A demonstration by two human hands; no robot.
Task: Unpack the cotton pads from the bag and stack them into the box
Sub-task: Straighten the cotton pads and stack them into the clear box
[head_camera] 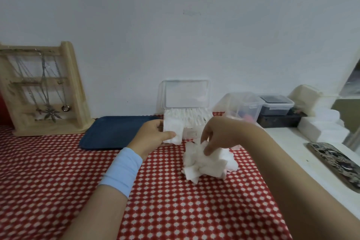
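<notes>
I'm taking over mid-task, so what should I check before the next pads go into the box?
1. Lid open: ok; the lid stands upright behind the box.
2. Room inside: cannot tell; the pads in the box already fill the visible row.
3. Grip: ok; the left hand pinches a small stack of pads in front of the box.
4. Stack squared: ok; its edges look aligned.
5. Remaining pads ready: not ok; the loose pile lies crisscrossed on the tablecloth, with the right hand pinching at it.
</notes>
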